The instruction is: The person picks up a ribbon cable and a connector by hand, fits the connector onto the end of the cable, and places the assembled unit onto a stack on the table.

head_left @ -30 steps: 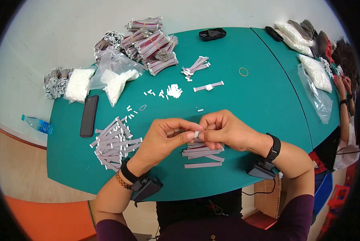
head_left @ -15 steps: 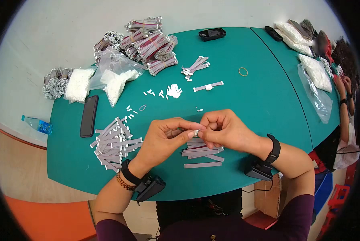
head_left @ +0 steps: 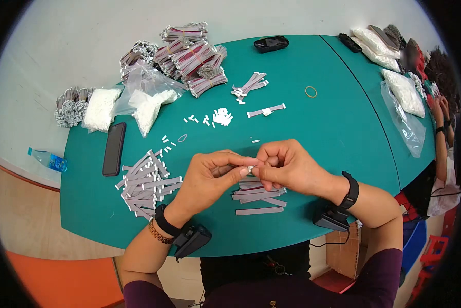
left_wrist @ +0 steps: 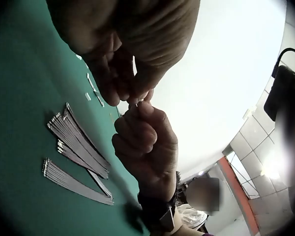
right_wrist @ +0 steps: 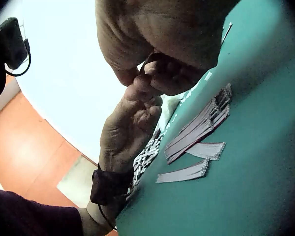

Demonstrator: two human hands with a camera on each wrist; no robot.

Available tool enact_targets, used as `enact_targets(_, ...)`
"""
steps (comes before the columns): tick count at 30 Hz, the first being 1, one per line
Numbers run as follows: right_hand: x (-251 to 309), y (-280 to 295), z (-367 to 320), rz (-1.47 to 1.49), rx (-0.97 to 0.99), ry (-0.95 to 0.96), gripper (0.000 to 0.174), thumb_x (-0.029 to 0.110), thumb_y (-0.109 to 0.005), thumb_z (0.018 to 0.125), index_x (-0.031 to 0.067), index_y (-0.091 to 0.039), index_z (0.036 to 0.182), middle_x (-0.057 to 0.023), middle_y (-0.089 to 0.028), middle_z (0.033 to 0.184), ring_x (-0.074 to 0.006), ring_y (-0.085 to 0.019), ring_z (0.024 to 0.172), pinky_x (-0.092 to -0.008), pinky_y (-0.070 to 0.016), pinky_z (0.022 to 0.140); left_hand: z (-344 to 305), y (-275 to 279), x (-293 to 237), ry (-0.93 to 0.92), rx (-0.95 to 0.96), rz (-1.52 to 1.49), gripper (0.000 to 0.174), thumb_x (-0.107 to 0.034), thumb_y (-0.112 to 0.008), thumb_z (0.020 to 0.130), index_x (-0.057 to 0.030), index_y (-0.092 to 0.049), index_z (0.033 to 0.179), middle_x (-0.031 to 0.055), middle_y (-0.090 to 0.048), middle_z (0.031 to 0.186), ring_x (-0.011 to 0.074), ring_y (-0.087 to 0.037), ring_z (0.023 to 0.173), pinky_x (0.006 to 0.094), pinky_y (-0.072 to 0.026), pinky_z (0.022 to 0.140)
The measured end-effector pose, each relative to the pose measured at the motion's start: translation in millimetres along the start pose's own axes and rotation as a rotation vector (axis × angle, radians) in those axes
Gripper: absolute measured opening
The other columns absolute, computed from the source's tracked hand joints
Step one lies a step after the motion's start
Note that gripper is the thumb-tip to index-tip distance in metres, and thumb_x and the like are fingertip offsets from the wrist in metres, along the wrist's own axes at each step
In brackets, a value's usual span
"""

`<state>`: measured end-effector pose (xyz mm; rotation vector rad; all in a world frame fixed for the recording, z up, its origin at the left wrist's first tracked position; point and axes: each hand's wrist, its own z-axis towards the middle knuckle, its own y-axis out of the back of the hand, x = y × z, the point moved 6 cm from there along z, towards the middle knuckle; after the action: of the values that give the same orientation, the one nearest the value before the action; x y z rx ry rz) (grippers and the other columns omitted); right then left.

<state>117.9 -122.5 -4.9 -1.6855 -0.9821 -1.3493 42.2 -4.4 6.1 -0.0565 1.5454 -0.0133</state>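
Head view: the left hand (head_left: 202, 177) and right hand (head_left: 294, 167) meet above the bench (head_left: 276, 233), fingers of both pinching a small piece (head_left: 250, 170), its shape hard to make out; grey cables (head_left: 256, 196) lie on the bench just beyond it.

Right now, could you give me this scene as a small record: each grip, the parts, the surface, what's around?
Left grip: pinches a small pale piece, mostly hidden
Right grip: pinches at the same piece
Surface: green table
Below the grips in the head view: flat gray strips
Person's left: loose pile of white-ended strips
Beyond the grips: heap of small white pieces
Far left: dark phone, lying flat
Far edge: black case-like item, contents unclear
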Motion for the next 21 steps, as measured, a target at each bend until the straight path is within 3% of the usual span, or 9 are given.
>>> enact_targets(7, -2.2, -0.9, 0.0, 0.031, -0.002, 0.017, 0.012, 0.008, -0.059, 0.083, 0.0023, -0.055, 0.074, -0.0039, -0.059, 0.057, -0.0034, -0.048, 0.046, -0.0188, -0.0343, 0.041, 0.3, -1.6, 2.1, 0.033, 0.005, -0.045, 0.020, 0.000, -0.060, 0.085, 0.0051, -0.064, 0.103, 0.0107, -0.065, 0.099, 0.0137, -0.061, 0.090, 0.0258, -0.0487, 0.081)
enact_targets(21, -1.8, -0.8, -1.0, 0.050, -0.023, 0.022, 0.014, 0.012, -0.060, 0.086, 0.0035, -0.057, 0.075, -0.0039, -0.060, 0.058, -0.0041, -0.047, 0.045, -0.0184, -0.0347, 0.042, -2.2, 1.3, -2.6, -0.063, -0.063, 0.158, 0.020, 0.001, -0.061, 0.084, 0.0035, -0.065, 0.103, 0.0105, -0.064, 0.095, 0.0139, -0.060, 0.088, 0.0254, -0.0483, 0.079)
